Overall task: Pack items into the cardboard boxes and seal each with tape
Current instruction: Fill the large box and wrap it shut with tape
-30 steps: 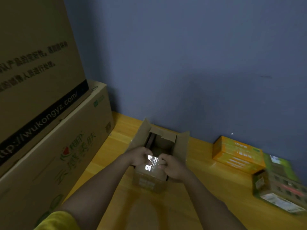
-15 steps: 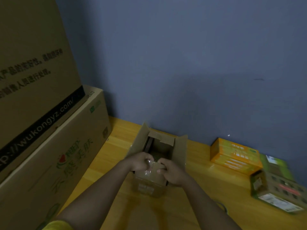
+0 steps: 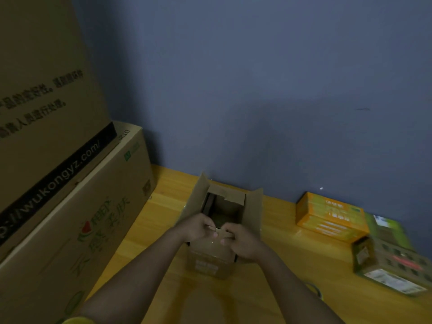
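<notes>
Plainly, both hands' grips, left hand (image 3: 198, 226) and right hand (image 3: 243, 242), pinch the open brown cardboard box's (image 3: 211, 260) near flap.

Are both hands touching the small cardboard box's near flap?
Touching. The head view shows the left hand and right hand with fingers curled over the near flap of the small cardboard box, pinching its edge; no gap shows.

You see two bare forearms, no watch-type markings to note | your left hand (image 3: 198, 226) bare, ungloved | your right hand (image 3: 243, 243) bare, ungloved | short yellow fabric sleeve (image 3: 74, 320) on your left arm, at bottom edge.
</notes>
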Motion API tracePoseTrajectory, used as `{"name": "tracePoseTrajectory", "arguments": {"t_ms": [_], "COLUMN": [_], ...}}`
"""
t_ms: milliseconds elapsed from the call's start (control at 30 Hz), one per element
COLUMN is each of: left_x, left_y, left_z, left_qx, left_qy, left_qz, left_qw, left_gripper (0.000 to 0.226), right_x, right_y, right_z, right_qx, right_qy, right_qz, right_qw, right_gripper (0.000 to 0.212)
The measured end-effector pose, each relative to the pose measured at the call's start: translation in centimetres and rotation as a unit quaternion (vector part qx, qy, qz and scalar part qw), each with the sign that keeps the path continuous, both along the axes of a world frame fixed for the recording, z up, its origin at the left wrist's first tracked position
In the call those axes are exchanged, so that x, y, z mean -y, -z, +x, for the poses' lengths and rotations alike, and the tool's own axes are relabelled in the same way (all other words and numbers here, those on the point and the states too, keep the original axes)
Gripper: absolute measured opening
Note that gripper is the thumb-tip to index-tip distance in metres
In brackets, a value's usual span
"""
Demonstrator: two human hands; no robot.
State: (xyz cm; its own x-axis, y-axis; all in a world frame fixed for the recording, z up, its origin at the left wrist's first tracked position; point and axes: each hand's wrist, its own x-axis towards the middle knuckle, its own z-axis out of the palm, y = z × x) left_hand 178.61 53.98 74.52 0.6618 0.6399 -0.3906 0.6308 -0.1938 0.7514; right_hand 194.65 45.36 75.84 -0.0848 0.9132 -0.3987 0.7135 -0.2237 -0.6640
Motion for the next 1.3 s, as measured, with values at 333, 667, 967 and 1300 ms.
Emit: {"name": "tracePoseTrajectory", "arguments": {"t_ms": [333,667,967,1300], "left_x": [-2.7,-7.9,-9.0,-9.1], "left_y": [-2.7,-3.2,1.9,5.6], "left_z": [2.5,6.7,1.6,0.7], "left_qx": [-0.102,-0.227,-0.129,-0.029], "left_qy": [0.034,0.093,-0.010,-0.096], "left_qz": [0.167,0.322,0.266,0.014], "left_qw": [0.980,0.914,0.955,0.995], "left_gripper": [0.035,0.039,0.104,0.100], "right_x": [-3.8,-10.3,-6.8,-7.6], "right_y": [-4.1,-4.6,4.2,6.7], "right_z": [0.9,0.5,4.0,5.1], "right_qx": [0.097,0.261,0.256,-0.098], "right_qy": [0.010,-0.034,0.107,0.267], "right_qz": [0.022,-0.004,0.090,0.074], "right_qw": [0.995,0.965,0.957,0.956], "right_gripper": [0.038,0.021,0.118,0.092]}}
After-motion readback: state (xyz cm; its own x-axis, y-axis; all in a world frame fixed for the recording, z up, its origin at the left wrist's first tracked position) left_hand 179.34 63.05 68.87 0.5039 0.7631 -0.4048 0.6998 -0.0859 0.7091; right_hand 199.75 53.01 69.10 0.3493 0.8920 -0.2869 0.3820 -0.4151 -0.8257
